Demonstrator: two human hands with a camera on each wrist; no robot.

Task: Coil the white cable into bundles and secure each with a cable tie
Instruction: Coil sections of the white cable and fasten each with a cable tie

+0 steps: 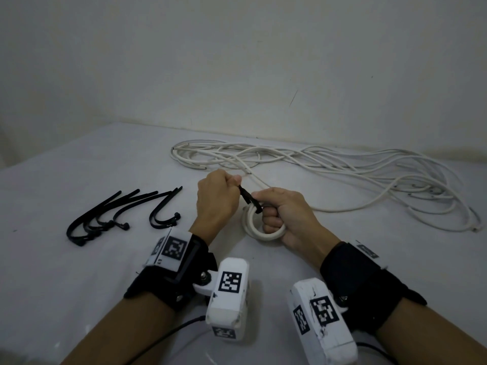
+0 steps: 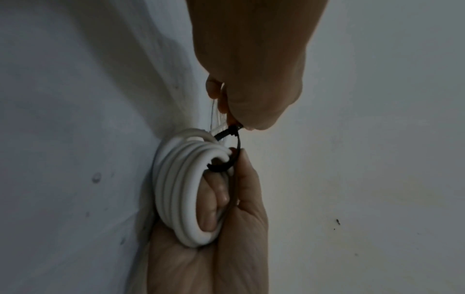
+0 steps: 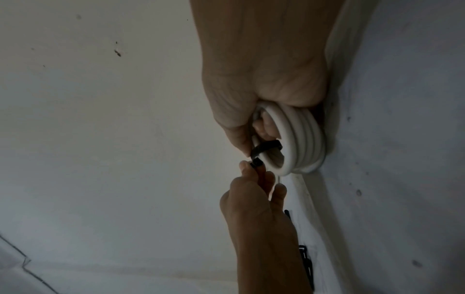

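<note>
A small coil of white round cable [image 1: 259, 227] is gripped above the grey table [image 1: 79, 272] by the right hand [image 1: 284, 214], while the black plastic cable tie [image 1: 249, 197] looped around it is pinched by the left hand [image 1: 216, 198].

Head downward; wrists close on hands [image 1: 253, 204]

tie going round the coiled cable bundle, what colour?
Black: the thin plastic cable tie looped round the coiled white cable bundle. Clearest in the left wrist view.

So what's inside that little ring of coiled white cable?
Curled fingers of the right hand pass through the small coil of white cable, and a black plastic cable tie loops through too. The fingertips are hidden.
</note>
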